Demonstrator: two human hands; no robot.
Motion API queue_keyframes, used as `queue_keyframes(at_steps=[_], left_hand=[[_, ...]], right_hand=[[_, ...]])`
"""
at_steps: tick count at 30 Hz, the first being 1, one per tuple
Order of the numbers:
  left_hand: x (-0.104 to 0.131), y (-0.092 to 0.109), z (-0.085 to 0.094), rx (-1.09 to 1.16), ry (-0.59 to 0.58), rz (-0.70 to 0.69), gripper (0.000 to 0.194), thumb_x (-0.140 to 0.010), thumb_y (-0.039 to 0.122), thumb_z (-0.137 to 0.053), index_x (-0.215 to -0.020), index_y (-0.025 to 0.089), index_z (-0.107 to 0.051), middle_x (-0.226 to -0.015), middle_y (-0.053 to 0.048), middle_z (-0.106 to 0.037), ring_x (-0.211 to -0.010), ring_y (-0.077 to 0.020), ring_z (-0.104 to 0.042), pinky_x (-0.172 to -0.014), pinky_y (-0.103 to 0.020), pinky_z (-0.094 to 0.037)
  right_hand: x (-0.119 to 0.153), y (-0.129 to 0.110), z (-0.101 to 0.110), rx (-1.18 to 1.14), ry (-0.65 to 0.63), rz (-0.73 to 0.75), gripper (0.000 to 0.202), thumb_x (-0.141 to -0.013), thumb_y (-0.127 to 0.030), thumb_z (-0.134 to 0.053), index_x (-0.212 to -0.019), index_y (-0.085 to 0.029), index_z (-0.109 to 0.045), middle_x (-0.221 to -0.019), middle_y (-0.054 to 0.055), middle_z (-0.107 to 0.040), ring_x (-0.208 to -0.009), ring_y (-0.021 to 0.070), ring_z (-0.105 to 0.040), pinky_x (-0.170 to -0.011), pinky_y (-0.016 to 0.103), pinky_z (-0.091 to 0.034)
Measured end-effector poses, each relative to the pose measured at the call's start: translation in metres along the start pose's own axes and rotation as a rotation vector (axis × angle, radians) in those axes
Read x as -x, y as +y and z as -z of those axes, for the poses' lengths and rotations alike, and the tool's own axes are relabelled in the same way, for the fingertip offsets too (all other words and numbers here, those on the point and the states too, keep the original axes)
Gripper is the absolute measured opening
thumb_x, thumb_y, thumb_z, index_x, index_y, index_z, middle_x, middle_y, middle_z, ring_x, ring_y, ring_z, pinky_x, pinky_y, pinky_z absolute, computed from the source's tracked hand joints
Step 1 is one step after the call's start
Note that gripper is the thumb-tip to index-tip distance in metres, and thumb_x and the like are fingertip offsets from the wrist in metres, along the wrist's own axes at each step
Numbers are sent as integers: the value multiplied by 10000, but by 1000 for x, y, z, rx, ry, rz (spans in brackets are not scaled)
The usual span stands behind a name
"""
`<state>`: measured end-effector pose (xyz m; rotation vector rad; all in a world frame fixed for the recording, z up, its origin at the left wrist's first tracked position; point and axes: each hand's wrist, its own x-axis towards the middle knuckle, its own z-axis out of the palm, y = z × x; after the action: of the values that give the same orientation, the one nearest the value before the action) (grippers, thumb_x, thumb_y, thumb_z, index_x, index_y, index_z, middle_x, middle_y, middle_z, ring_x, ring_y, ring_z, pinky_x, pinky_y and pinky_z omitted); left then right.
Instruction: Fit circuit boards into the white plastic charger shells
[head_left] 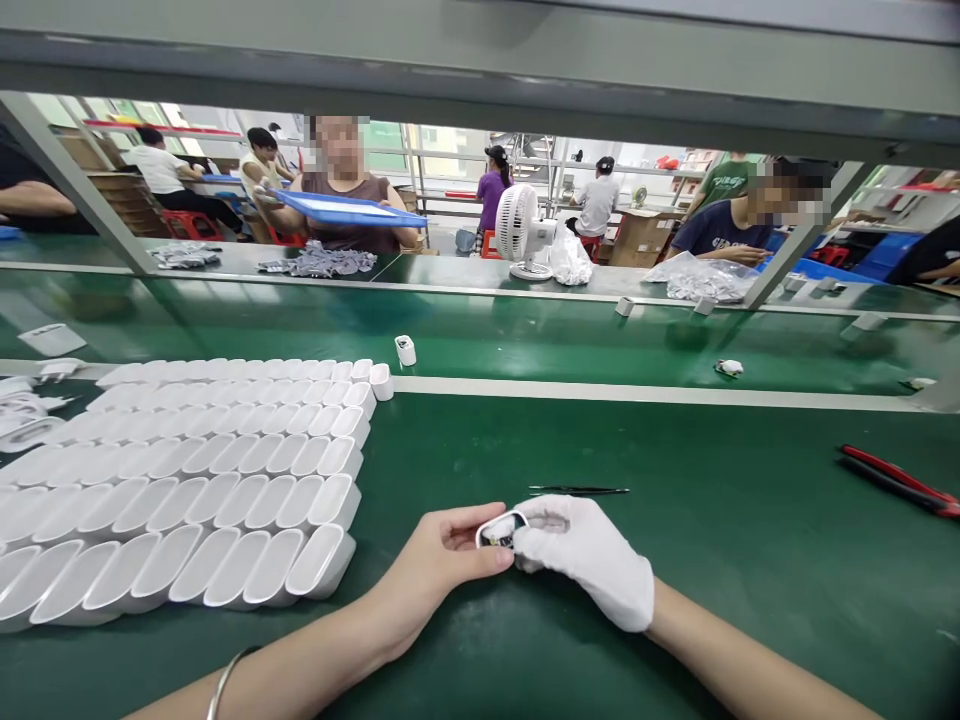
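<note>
My left hand [457, 548], bare with a bangle on the wrist, grips the left side of a small white oval charger housing [481, 531]. The housing's open end faces me, and parts of a circuit board [498, 532] show inside. My right hand [581, 550] wears a white glove. Its bent fingers close on the right end of the same housing; the fingertips partly cover it. Just beyond my right hand, black tweezers [581, 491] lie on the green bench mat [675, 600].
Rows of white housings [251, 500] fill the bench's left side. Red-and-black pliers [896, 480] lie at the right. Across a pale rail, a green belt [510, 340] carries an upright housing [405, 350] and a small board [729, 368]. Beyond are a fan [517, 225] and co-workers.
</note>
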<state>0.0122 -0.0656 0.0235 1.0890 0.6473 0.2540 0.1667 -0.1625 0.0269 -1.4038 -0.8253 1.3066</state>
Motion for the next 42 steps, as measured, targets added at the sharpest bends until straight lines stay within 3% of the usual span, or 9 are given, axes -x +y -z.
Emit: queue_keyframes(at_steps=[6,11,16,21,24,28,31,39,42], left_hand=[[3,-4,-4,82,-98,-77,367,-622,208,-816,-967,123,-724,-944,-80,-716,-927,-213,-630,-908,-307,-420],[4,-2,-4,81,-100,-40,277,-561,210,-839,-807,116,-753,-756,-38,-695,-713,-155,-612,-786,-273,-453],[5,-1,-3,88,-147,10,392,-487,172,-874,-851,97,-751,-783,-50,-689,-700,-134,-597,-731,-239,-455],[1,-10,0,-38,-70,7,378,-545,271,-858,-865,99,-754,-752,-44,-687,-662,-123,-581,-710,-236,-447],[-2,-17,2,-100,-3,-49,414,-579,325,-838,-918,106,-745,-752,-45,-690,-678,-140,-593,-725,-258,-451],[-2,-16,1,75,57,-61,571,-477,266,-890,-996,107,-712,-892,-88,-708,-798,-177,-627,-822,-299,-463],[0,-11,0,160,40,-106,495,-486,258,-890,-926,97,-730,-880,-101,-710,-788,-172,-629,-805,-292,-478],[7,0,-2,61,-101,-125,345,-538,229,-861,-840,99,-758,-744,-52,-700,-638,-106,-573,-674,-202,-452],[7,2,-2,9,-48,-116,327,-567,248,-839,-848,103,-755,-712,-46,-686,-603,-95,-544,-603,-182,-428]], right_hand=[[1,4,-1,5,-51,158,343,-731,-454,-709,-895,-155,-672,-950,112,-678,-898,238,-620,-834,362,-476],[-7,19,5,110,-117,110,403,-660,-482,-725,-882,-153,-660,-838,105,-671,-681,209,-604,-626,327,-492],[0,18,1,177,-49,52,291,-668,-403,-714,-818,-160,-656,-762,70,-659,-745,204,-594,-681,282,-472],[-4,8,2,199,-134,-61,527,-618,-608,-695,-851,-135,-673,-669,52,-619,-519,133,-514,-545,265,-432],[-11,10,4,212,-172,-83,646,-588,-719,-649,-835,-122,-678,-559,34,-569,-484,136,-499,-556,286,-434],[-14,19,4,161,-9,-29,675,-549,-709,-685,-891,-128,-671,-707,86,-639,-550,172,-542,-573,319,-456],[-12,21,4,126,134,16,648,-556,-636,-725,-965,-139,-649,-802,100,-659,-604,198,-576,-594,337,-479],[3,5,-9,231,-34,-2,487,-639,-572,-654,-846,-134,-598,-560,17,-550,-439,114,-469,-437,241,-404],[5,-2,-3,263,-92,-13,516,-675,-576,-617,-913,-118,-621,-599,18,-549,-461,108,-466,-446,232,-399]])
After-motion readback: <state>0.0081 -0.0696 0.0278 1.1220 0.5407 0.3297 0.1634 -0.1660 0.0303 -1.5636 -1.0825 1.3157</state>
